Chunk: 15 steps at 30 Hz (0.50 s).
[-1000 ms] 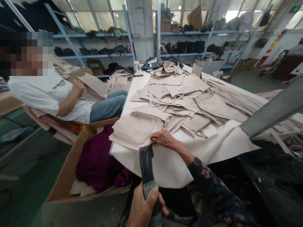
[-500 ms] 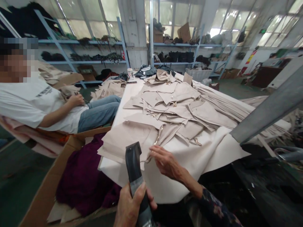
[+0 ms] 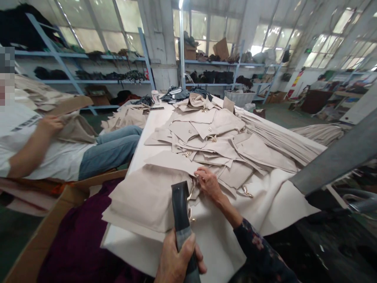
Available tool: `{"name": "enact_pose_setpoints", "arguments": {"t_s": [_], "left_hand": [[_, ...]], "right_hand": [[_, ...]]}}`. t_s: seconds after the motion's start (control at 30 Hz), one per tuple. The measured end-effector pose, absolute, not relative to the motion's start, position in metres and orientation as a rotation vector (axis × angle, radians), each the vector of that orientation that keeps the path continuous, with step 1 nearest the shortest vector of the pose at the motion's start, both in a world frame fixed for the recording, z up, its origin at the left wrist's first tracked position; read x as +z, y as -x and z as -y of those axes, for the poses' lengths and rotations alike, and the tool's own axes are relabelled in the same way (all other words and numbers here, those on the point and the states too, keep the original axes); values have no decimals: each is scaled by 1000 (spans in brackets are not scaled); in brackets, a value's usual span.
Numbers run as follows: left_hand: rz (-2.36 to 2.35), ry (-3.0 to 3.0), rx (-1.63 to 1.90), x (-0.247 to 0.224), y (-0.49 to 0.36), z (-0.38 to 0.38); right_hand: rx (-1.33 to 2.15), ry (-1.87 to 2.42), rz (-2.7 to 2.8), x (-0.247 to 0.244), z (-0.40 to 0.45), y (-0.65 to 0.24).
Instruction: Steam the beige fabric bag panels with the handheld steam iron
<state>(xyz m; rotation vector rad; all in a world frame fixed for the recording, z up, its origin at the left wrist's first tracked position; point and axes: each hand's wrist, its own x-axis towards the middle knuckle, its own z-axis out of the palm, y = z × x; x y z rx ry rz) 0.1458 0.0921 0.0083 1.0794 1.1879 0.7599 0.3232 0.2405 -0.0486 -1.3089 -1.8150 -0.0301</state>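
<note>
The left hand (image 3: 178, 259) is wrapped tight around the grip of a dark handheld tool (image 3: 181, 212), its flat black head standing upright over the near edge of the table (image 3: 153, 129). The right hand (image 3: 207, 182), reaching out of a dark flowered sleeve (image 3: 259, 251), has its fingertips (image 3: 200, 173) pinched down on a beige fabric piece (image 3: 147, 196) lying at that near edge, right where a small gold metal clasp (image 3: 191, 190) pokes out. I cannot tell whether the fingers grasp the clasp itself or only the cloth around it. My worry is how close the tool's head stands to those fingers: a slip of the left hand could bring it against the knuckles or snag the clasp. The near piece also overhangs the table edge a little, so a tug could drag it off toward the cardboard box (image 3: 38, 239) of purple cloth (image 3: 82, 243) below. Behind it, the heap of beige pieces (image 3: 215, 133) is loosely stacked toward the middle of the table, and a pull on one layer could slide others with it. A seated person (image 3: 44, 149) works on a similar piece off the left edge, well apart.
</note>
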Motion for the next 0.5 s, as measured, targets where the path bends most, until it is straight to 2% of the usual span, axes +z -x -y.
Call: {"name": "enact_pose_setpoints", "arguments": {"t_s": [0.23,0.5], "left_hand": [[-1106,-1062,741,7,-162,-105],[-1040,-1069,820,7,-163,-114]], "right_hand": [[-92,1213,1969,-48,-262,-334],[6,1074,2097,-41,-253,-338]]}}
